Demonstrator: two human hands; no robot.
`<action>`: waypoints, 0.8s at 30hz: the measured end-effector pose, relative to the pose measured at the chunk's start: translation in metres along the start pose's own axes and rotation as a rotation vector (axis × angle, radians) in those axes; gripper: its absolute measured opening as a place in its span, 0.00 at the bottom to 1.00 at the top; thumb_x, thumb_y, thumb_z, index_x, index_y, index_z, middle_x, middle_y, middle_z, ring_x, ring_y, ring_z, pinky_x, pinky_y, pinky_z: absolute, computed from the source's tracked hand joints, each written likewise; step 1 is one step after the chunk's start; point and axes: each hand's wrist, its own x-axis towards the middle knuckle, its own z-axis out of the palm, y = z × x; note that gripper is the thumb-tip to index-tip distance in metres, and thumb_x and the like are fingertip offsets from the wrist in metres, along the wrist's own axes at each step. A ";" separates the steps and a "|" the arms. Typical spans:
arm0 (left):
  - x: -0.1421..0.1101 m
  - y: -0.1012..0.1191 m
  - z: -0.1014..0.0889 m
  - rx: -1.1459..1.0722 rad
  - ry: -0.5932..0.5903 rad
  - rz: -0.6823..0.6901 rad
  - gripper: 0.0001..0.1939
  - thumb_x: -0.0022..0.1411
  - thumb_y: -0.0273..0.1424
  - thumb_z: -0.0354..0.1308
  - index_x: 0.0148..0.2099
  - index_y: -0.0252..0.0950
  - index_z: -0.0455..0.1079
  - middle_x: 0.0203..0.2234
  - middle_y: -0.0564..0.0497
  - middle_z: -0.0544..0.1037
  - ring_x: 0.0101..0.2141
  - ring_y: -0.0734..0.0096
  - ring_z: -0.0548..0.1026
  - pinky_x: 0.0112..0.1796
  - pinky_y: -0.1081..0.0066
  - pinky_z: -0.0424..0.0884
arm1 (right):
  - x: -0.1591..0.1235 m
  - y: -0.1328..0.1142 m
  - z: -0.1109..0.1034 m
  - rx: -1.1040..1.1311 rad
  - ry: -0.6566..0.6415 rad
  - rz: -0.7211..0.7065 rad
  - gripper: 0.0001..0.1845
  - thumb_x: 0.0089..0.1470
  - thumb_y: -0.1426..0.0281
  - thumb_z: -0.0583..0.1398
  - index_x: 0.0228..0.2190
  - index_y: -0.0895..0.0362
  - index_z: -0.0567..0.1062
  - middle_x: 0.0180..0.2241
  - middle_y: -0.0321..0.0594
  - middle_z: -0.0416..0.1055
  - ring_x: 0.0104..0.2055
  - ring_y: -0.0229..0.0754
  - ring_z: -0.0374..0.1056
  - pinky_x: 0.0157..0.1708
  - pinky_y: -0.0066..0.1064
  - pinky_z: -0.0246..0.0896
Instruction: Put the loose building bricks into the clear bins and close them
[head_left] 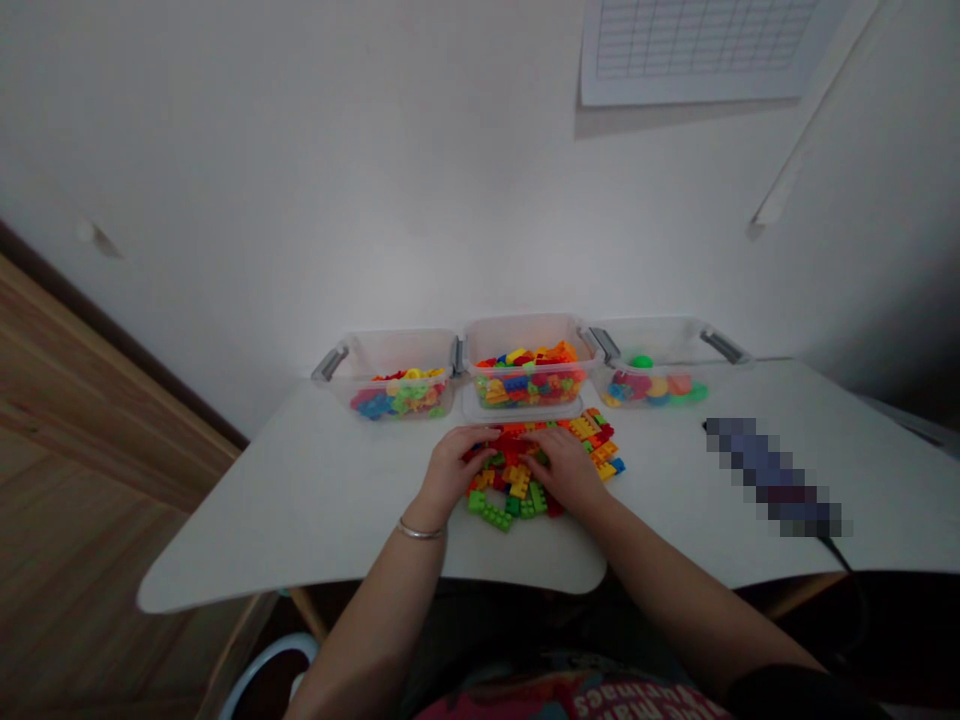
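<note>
Lettered, pink-toned shirt (585, 697) at the bottom edge sits nearest the camera, with two bare forearms extending forward from either side of it. A white wall (300, 150) fills the background above a white table (300, 500), and wooden boards (82, 520) stand at left. A gridded paper sheet (697, 50) hangs at upper right. Three clear bins line the table's far side: the left bin (397, 350) and middle bin (525, 332) hold mixed colored pieces, the right bin (660, 335) rounder ones. A pixelated object (772, 480) lies at right, a dark cord trailing from its near end. Interlocking toy blocks (520, 483) lie in a loose pile on the table, just in front of the middle bin. The left hand (452, 462) and right hand (568, 467) arch over the pile, fingers curved toward each other around red pieces (512, 447); whether either hand pinches one cannot be told. A silvery bracelet (420, 530) rings the left wrist.
</note>
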 end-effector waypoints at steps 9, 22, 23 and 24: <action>0.002 0.001 -0.001 0.068 0.051 0.020 0.11 0.65 0.26 0.50 0.44 0.39 0.74 0.42 0.47 0.78 0.46 0.66 0.74 0.50 0.60 0.70 | 0.002 0.000 -0.006 0.008 0.180 0.116 0.09 0.50 0.69 0.59 0.37 0.52 0.74 0.36 0.43 0.74 0.42 0.51 0.70 0.44 0.45 0.67; 0.001 -0.022 0.005 0.108 0.035 -0.157 0.12 0.62 0.26 0.53 0.45 0.39 0.75 0.44 0.47 0.78 0.48 0.62 0.73 0.53 0.55 0.67 | 0.107 0.022 -0.081 -0.068 0.393 0.202 0.13 0.51 0.64 0.59 0.39 0.55 0.73 0.37 0.44 0.74 0.42 0.48 0.68 0.43 0.40 0.64; 0.001 -0.023 0.005 0.106 0.036 -0.165 0.12 0.61 0.26 0.53 0.45 0.39 0.75 0.45 0.46 0.78 0.48 0.61 0.73 0.54 0.55 0.67 | 0.117 0.024 -0.081 -0.077 0.355 0.230 0.13 0.51 0.64 0.60 0.39 0.55 0.74 0.37 0.43 0.75 0.41 0.48 0.69 0.42 0.39 0.64; 0.000 -0.023 0.005 0.104 0.034 -0.174 0.13 0.61 0.26 0.53 0.45 0.39 0.75 0.45 0.46 0.78 0.49 0.61 0.73 0.54 0.55 0.67 | 0.126 0.026 -0.081 -0.091 0.310 0.268 0.12 0.52 0.63 0.60 0.38 0.55 0.74 0.36 0.42 0.75 0.40 0.47 0.70 0.41 0.38 0.64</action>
